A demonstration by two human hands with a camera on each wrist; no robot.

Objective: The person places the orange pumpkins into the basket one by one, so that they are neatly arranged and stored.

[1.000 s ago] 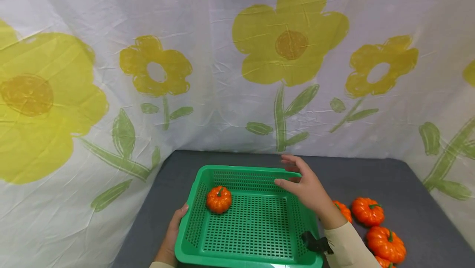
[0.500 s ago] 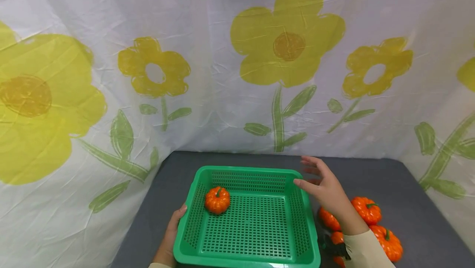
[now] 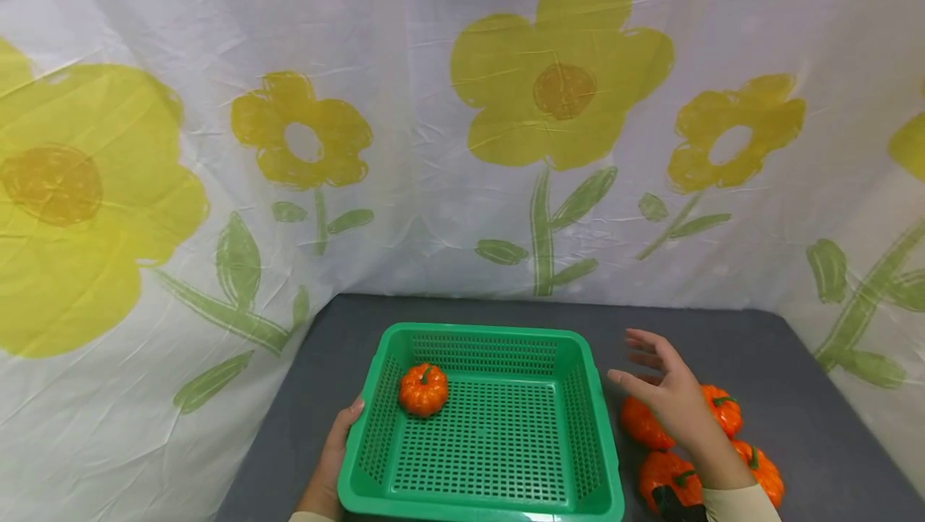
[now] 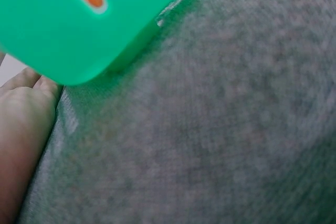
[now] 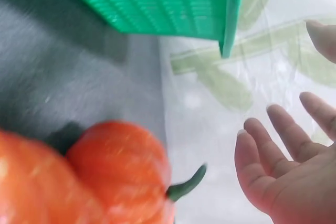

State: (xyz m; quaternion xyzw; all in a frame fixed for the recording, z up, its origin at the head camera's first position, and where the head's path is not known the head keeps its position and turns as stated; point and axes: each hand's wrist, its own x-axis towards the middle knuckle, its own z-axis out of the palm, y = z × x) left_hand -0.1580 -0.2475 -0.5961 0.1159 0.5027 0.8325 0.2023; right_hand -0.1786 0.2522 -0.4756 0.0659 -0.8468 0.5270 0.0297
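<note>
Moving away from the green basket (image 3: 477,331), the loose, empty right hand (image 3: 679,397) is now near the orange pumpkins (image 3: 641,423) on the tabletop (image 3: 802,426), seemingly free for another, while one pumpkin (image 3: 423,390) sits inside and the left hand (image 3: 334,450) touches the side, maybe holding, I can't tell.

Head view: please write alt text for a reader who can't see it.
A left hand touches a green basket holding one orange pumpkin, while the right hand, open and empty, is near four other pumpkins on a dark table. A flower-print cloth hangs behind.
</note>
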